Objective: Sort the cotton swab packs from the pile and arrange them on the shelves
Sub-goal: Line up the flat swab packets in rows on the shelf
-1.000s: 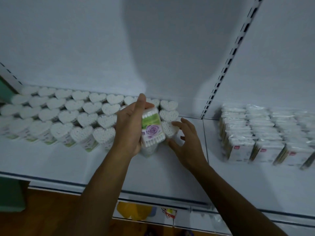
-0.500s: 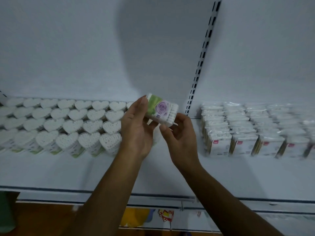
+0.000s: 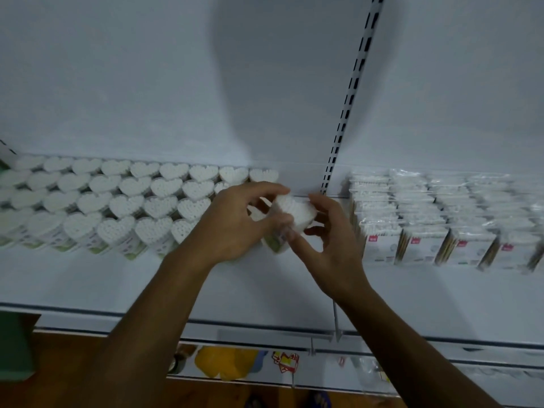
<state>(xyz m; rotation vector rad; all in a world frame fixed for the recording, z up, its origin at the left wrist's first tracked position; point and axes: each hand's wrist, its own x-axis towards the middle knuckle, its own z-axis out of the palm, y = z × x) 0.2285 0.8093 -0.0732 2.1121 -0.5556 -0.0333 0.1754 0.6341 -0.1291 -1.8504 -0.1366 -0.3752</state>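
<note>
Both hands, left hand [image 3: 232,222] and right hand [image 3: 332,240], grasp one heart-shaped swab pack [image 3: 294,212], turning its cotton tips upward, seemingly to match the heart-shaped rows [image 3: 123,198] on the shelf [image 3: 265,278].

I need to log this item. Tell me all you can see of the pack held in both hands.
The pack is a small clear container crammed with white cotton swabs, their tips showing on top. A green label shows low on its side. It is tilted, held at the right end of the heart-shaped packs. The left hand grips its left side, the right hand its right. It is blurred.
</note>
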